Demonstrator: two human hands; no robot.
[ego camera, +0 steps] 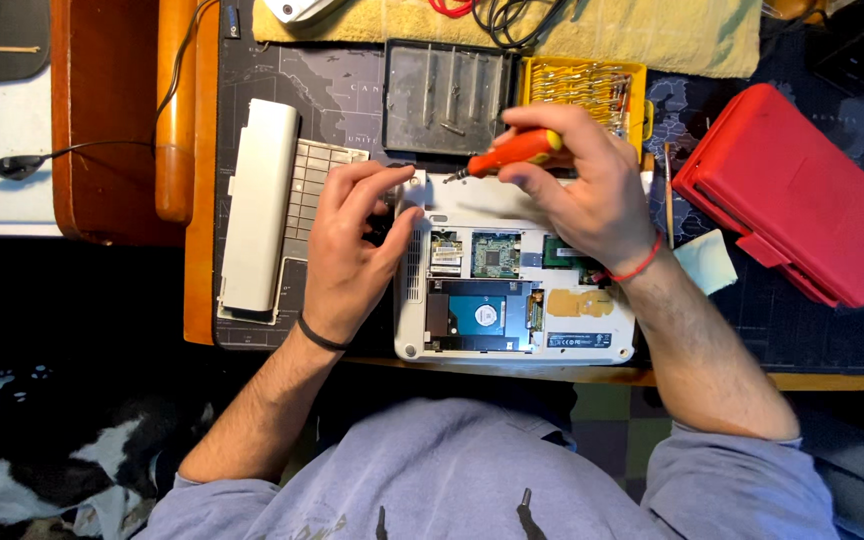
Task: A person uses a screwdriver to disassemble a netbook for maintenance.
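Note:
A small white laptop (512, 345) lies upside down on the desk with its bottom cover off, showing a hard drive and green circuit boards. My right hand (582, 185) grips an orange-handled screwdriver (512, 152), its tip pointing left at the laptop's far left corner. My left hand (352, 245) rests on that left corner, fingers pinching at the edge near the screwdriver tip.
A white battery pack (255, 205) and a removed cover panel (314, 185) lie to the left. A dark open lid (445, 95) and a yellow bit tray (582, 90) sit behind the laptop. A red case (797, 190) lies at the right, a yellow towel (672, 35) at the back.

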